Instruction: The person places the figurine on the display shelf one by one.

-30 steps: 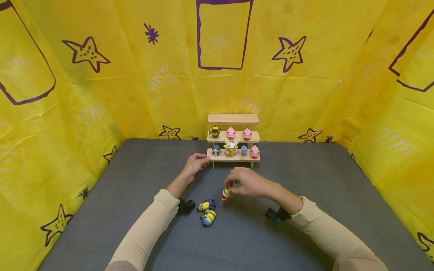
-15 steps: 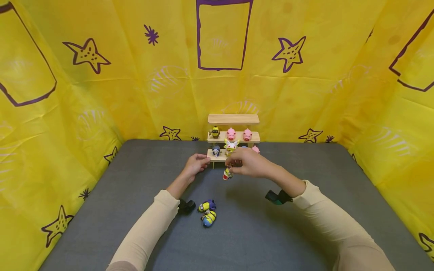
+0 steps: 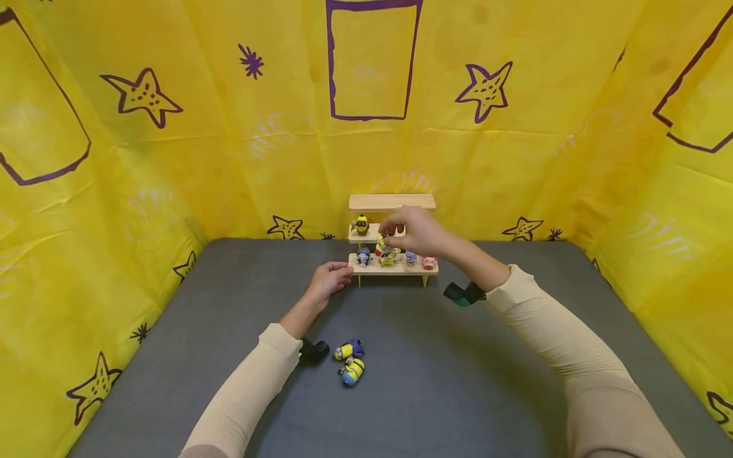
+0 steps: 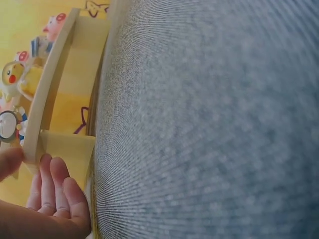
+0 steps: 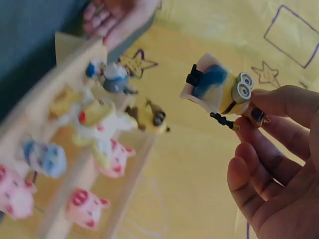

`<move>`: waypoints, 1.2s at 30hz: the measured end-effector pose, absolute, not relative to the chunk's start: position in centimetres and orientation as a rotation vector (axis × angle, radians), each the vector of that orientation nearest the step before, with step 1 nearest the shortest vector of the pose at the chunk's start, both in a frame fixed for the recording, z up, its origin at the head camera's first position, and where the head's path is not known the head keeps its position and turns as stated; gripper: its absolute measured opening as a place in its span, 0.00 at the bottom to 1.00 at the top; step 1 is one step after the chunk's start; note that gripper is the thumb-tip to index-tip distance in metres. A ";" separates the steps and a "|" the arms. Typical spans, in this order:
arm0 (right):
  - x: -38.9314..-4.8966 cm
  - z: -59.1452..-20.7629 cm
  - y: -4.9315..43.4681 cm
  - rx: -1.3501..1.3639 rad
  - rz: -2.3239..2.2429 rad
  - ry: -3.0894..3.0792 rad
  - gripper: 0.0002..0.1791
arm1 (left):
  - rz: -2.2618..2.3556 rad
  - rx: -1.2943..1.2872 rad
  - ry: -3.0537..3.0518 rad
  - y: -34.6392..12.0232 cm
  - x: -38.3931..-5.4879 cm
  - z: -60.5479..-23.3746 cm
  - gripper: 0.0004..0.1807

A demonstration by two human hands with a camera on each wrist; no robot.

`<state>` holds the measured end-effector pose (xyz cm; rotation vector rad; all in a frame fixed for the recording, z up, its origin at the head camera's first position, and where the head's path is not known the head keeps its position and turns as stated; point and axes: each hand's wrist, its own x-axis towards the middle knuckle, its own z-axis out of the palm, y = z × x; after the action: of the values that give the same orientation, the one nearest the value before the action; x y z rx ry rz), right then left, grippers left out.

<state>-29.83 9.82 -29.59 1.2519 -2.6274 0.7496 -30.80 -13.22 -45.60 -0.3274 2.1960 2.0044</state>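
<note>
My right hand (image 3: 420,230) pinches a minion figure (image 5: 224,92) by its head end, between thumb and fingertips. The figure is yellow and blue with goggle eyes and hangs tilted in front of the middle tier. My left hand (image 3: 328,280) grips the left end of the bottom tier of a three-tier wooden display shelf (image 3: 392,201), thumb above and fingers below. On that tier stand a dark-haired figure (image 3: 363,257), a white-and-yellow costumed figure (image 5: 94,119), a blue figure (image 3: 411,258) and a pink pig (image 3: 429,263). The middle tier bears a dark-and-yellow minion (image 3: 361,224) and pink pigs (image 5: 87,208).
Two more minion figures, one purple and yellow (image 3: 349,350), one blue and yellow (image 3: 352,371), lie side by side on the grey tabletop (image 3: 458,394). Yellow patterned cloth (image 3: 229,159) walls the back and sides. In the head view my right hand hides the middle-tier pigs.
My right hand has lifted the minion figure from low over the table, up and forward past the bottom tier to the middle tier. The left hand keeps its grip on the shelf.
</note>
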 end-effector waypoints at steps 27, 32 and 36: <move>-38.3 -27.5 6.2 0.866 0.719 -2.769 0.14 | 1.956 -0.369 2.274 -13.0 -30.9 -45.4 0.17; -39.1 -28.1 5.2 0.852 0.682 -2.721 0.13 | 1.950 -0.364 2.260 -13.1 -30.9 -45.4 0.18; -39.8 -28.7 4.4 0.826 0.682 -2.718 0.13 | 1.943 -0.363 2.268 -13.1 -31.0 -45.2 0.18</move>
<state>-39.80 4.45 -28.65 0.8261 -2.7177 0.6817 -30.98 -13.13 -45.25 -0.3627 2.2678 1.9430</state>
